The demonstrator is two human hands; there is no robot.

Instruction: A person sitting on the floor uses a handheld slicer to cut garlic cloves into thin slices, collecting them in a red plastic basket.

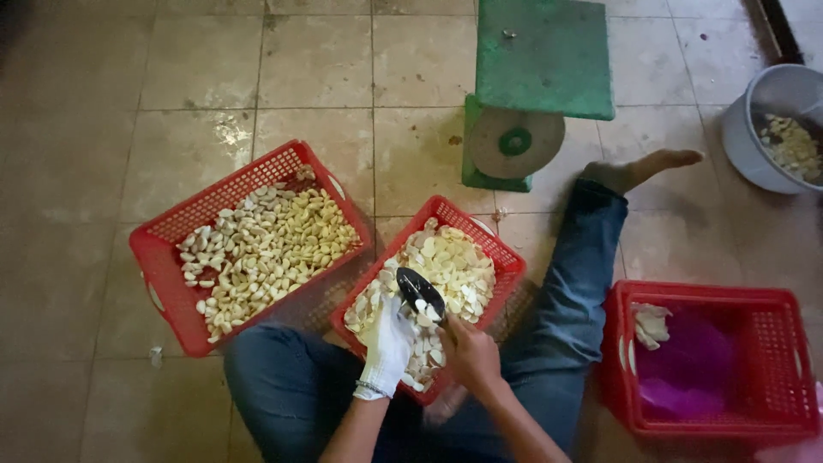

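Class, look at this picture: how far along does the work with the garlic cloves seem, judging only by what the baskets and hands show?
Apparently done: the middle red basket holds many pale peeled cloves. In hand: the gloved left hand and bare right hand work with a dark blade over that basket. Seemingly left: the left red basket is full of yellower cloves. The right-hand red basket holds little.

Light: dim, warm, brightest at the floor's [317, 60] far edge
Shadows: dark near corners
Focus: slightly soft throughout

Gloved left hand [387, 343] and bare right hand [469, 353] meet, fingers curled.
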